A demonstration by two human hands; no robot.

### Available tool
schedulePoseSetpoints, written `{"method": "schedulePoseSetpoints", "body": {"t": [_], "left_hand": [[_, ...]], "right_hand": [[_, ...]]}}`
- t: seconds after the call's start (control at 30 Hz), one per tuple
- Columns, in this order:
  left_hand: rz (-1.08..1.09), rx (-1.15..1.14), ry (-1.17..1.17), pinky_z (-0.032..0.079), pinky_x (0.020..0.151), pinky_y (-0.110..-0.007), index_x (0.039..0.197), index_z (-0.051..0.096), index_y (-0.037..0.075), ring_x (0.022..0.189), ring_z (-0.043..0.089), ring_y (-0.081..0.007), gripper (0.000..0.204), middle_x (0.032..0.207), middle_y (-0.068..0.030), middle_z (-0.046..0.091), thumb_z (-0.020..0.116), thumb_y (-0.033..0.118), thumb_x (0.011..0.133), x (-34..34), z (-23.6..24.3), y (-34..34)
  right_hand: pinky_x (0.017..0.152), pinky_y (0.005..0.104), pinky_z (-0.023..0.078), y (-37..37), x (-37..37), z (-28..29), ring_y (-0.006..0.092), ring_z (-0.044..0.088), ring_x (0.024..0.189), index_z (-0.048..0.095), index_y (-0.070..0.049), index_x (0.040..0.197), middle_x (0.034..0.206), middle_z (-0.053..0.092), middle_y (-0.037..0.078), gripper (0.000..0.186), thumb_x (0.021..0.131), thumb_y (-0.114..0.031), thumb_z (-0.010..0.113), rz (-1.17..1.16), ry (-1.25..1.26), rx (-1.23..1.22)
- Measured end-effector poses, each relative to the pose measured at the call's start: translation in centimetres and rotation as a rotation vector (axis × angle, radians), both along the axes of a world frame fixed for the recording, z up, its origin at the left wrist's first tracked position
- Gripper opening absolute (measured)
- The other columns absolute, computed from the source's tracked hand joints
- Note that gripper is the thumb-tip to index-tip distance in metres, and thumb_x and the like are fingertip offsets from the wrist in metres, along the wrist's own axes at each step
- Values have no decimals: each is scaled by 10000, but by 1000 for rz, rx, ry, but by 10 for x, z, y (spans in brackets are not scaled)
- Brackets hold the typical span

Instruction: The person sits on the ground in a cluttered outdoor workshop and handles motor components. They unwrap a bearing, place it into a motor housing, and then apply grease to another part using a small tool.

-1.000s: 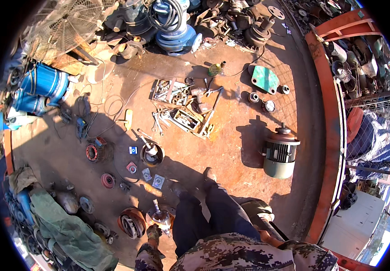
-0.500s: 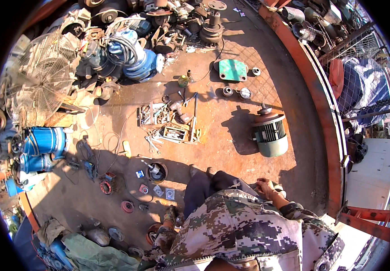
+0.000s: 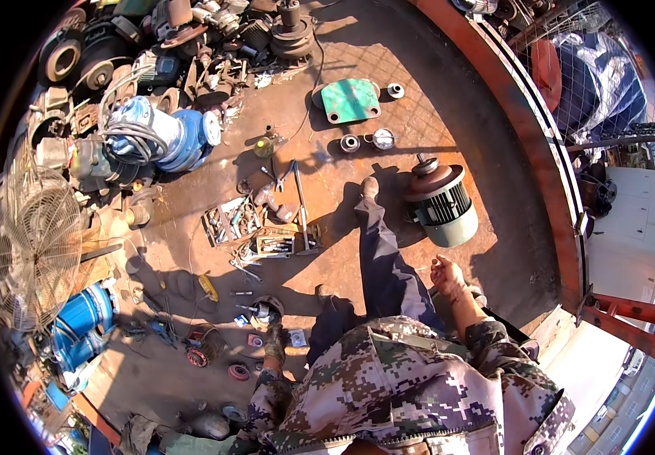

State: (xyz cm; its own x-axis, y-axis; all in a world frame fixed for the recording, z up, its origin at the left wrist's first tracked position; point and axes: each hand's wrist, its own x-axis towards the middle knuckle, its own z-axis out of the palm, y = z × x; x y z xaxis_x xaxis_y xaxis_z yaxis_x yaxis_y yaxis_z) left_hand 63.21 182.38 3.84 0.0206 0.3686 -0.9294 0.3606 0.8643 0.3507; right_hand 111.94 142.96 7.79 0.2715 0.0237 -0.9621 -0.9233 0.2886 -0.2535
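My left hand (image 3: 274, 345) looks dark and reaches down to the near rim of a round dark pot-like part (image 3: 269, 309) on the ground; its fingers are in shadow and hard to make out. A light metal piece (image 3: 251, 308) sticks out of that part. My right hand (image 3: 447, 276) hangs in front of my right thigh, its fingers loosely bent with nothing visible in them. It is nearest to a grey-green electric motor (image 3: 442, 205), which stands shaft-up on the ground. Beside my left hand lie a small blue-and-white packet (image 3: 298, 338) and a red ring-shaped part (image 3: 238, 371).
An open toolbox (image 3: 230, 222) with wrenches lies ahead. Farther off are a green plate (image 3: 351, 101) and round bearing-like parts (image 3: 384, 139). Piled motors, a blue one (image 3: 187, 140) among them, and a wire fan (image 3: 37, 246) line the left. A rusty-red rail (image 3: 517, 106) runs along the right.
My left hand has moved forward to the pot-like part. My right leg now stretches out toward the motor, and my right hand has shifted forward. The view has turned.
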Motion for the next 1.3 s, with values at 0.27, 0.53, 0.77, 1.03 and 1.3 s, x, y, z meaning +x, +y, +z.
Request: {"method": "schedulePoseSetpoints", "body": {"t": [0.27,0.53,0.77,1.03,1.3], "left_hand": [[-103,-208,247,561,607,-360,988,694,94,628,655,-218,207,827,-61,708,635,292,986,36,44,-20],[-539,-149,297,535,841,-331,1142,719,3,924,687,-183,384,1042,-90,742,561,343,1058,224,72,33],[-1051,-79,269,554,736,-329,1147,719,43,816,690,-159,357,950,-57,736,676,369,1009,239,-22,102],[-761,23,262,543,715,-286,1236,676,45,804,671,-127,277,979,-40,718,614,242,1052,466,-237,228],[-1813,1007,-245,446,1066,-482,1337,564,66,1215,575,-384,542,1379,-160,544,795,153,855,787,-329,153]], "right_hand": [[668,295,514,192,186,-97,151,620,763,674,-163,1022,859,662,-11,107,1035,-255,622,83,7,188],[633,313,525,302,272,-240,167,642,758,615,-174,1041,874,669,13,117,1021,-278,664,38,227,136],[653,307,528,357,332,-381,178,600,781,593,-167,1159,898,592,24,190,1022,-271,675,-128,275,73],[714,307,526,373,375,-488,162,595,804,634,-158,1005,870,598,-4,148,1008,-288,704,-344,202,142],[688,242,497,349,258,-395,100,627,778,671,-109,1005,925,681,-8,100,1018,-206,691,-358,-56,-168]]}}
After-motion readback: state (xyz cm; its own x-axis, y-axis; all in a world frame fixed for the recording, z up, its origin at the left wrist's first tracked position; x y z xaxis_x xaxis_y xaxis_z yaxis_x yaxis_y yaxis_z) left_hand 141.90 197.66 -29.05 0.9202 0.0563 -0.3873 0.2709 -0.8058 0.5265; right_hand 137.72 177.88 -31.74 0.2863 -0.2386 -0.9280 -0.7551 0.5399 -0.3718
